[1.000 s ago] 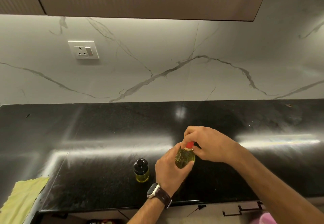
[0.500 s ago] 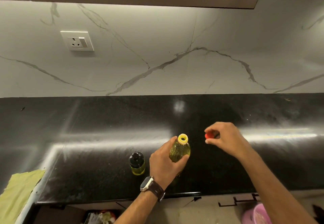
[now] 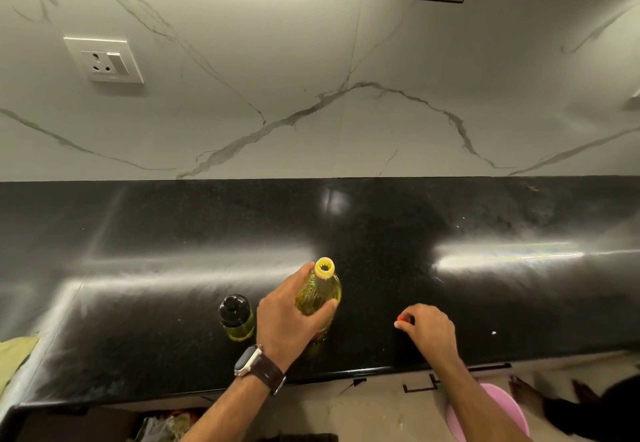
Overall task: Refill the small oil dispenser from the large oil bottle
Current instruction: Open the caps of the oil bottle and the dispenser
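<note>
Gripping the uncapped clear plastic bottle of yellow oil (image 3: 318, 298), the left hand (image 3: 287, 317) steadies it while the right hand (image 3: 429, 329) pinches its small red cap (image 3: 401, 318) low over the black tabletop (image 3: 485, 303); the small black-capped dispenser (image 3: 236, 317) stays closed, nothing poured.

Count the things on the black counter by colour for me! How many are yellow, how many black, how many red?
Yellow: 1, the large oil bottle with its open mouth.
Black-topped: 1, the small oil dispenser, yellow oil inside.
Red: 1, the cap pinched in the right hand.
Total: 3
</note>
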`<state>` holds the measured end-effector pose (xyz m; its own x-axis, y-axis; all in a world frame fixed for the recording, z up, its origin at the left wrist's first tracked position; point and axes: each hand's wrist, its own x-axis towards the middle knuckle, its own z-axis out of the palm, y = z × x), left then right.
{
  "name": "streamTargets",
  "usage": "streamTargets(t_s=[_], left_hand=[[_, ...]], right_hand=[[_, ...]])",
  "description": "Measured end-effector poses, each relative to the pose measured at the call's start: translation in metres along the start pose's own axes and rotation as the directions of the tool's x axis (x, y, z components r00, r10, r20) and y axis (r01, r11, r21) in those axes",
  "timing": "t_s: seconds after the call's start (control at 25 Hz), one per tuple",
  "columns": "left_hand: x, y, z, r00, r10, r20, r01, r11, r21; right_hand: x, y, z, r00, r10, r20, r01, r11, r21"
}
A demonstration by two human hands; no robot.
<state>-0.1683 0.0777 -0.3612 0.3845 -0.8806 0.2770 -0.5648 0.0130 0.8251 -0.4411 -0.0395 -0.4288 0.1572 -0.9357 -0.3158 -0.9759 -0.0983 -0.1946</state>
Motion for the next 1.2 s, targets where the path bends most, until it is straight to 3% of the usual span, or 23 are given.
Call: streamTargets(t_s=[0.28,0.48,0.64,0.72,0.92,1.08,1.2], left_hand=[[-0.001,-0.003,0.001,0.999,-0.006,0.034,0.004,0.997,0.071],[-0.027,-0.026,-0.012,0.977,-0.143,0.161,0.136,0.989,0.053],[-0.082,-0.075,-0.041,0.955,-0.267,0.133,0.266,0.964,0.022],[-0.106,-0.101,-0.051,0.933,-0.352,0.073,0.347,0.935,0.07],[-0.107,-0.135,-0.059,0.884,-0.464,-0.059,0.467,0.879,0.092],[-0.065,-0.131,-0.057,0.875,-0.473,-0.107,0.475,0.88,-0.003],[-0.038,-0.133,-0.054,0.878,-0.463,-0.124,0.469,0.883,0.023]], right_hand=[[-0.006,0.001,0.007,0.998,0.006,-0.061,-0.007,1.0,-0.017],[-0.043,-0.021,0.007,0.998,0.009,-0.057,-0.009,1.0,0.006],[-0.091,-0.076,0.013,0.971,-0.18,0.155,0.174,0.983,0.055],[-0.112,-0.112,0.025,0.937,-0.294,0.19,0.282,0.956,0.086],[-0.129,-0.197,0.045,0.868,-0.496,0.024,0.47,0.837,0.281],[-0.103,-0.265,0.024,0.841,-0.493,-0.224,0.541,0.783,0.307],[-0.079,-0.295,0.018,0.845,-0.475,-0.246,0.528,0.816,0.238]])
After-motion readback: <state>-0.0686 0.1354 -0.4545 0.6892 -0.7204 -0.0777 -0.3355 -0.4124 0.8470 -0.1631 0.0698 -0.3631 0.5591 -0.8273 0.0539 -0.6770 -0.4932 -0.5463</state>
